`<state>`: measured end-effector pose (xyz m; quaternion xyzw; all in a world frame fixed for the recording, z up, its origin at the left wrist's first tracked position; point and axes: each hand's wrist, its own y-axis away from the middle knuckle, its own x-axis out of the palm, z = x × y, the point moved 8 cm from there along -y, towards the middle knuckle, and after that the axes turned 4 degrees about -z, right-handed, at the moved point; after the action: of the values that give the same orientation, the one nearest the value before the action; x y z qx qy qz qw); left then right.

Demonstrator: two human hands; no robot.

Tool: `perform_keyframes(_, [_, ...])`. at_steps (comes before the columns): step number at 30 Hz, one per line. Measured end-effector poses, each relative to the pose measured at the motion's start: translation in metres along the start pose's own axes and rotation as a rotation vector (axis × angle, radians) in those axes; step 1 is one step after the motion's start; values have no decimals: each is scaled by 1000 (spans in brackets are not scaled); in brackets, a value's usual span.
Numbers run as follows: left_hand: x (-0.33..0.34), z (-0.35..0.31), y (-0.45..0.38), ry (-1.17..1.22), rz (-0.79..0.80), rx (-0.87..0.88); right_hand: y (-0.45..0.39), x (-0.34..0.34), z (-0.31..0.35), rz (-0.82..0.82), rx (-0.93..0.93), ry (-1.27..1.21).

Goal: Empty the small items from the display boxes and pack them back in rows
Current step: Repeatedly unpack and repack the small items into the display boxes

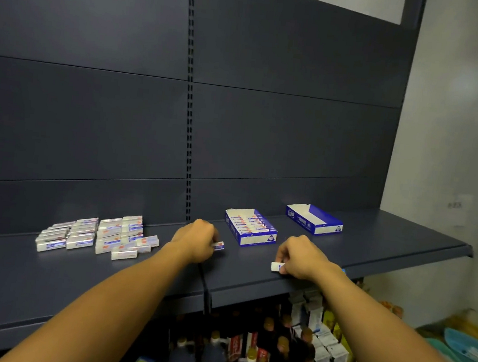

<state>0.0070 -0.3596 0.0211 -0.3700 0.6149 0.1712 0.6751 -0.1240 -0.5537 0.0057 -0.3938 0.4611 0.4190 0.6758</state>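
Note:
Two blue-and-white display boxes stand on the dark shelf (371,246). The nearer box (252,229) holds a row of small white erasers; the farther box (314,219) at the right looks empty. A pile of several loose erasers (98,235) lies on the shelf to the left. My left hand (195,242) pinches one eraser (218,245) just left of the nearer box. My right hand (302,258) pinches another eraser (277,266) near the shelf's front edge, in front of that box.
Dark back panels with a slotted upright (190,117) rise behind the shelf. Below the shelf stand dark bottles (212,356) and small cartons (329,350). A teal tray (467,348) lies at the lower right beside a white wall.

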Motion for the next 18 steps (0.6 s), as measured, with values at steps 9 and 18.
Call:
perform_keyframes(9, [8,-21,-70,41,-31,51,-41,-18,-46,-38,17,28])
perform_keyframes(18, [24,-16,-135,73,-36,49,-114,-33,-57,-73,-31,77])
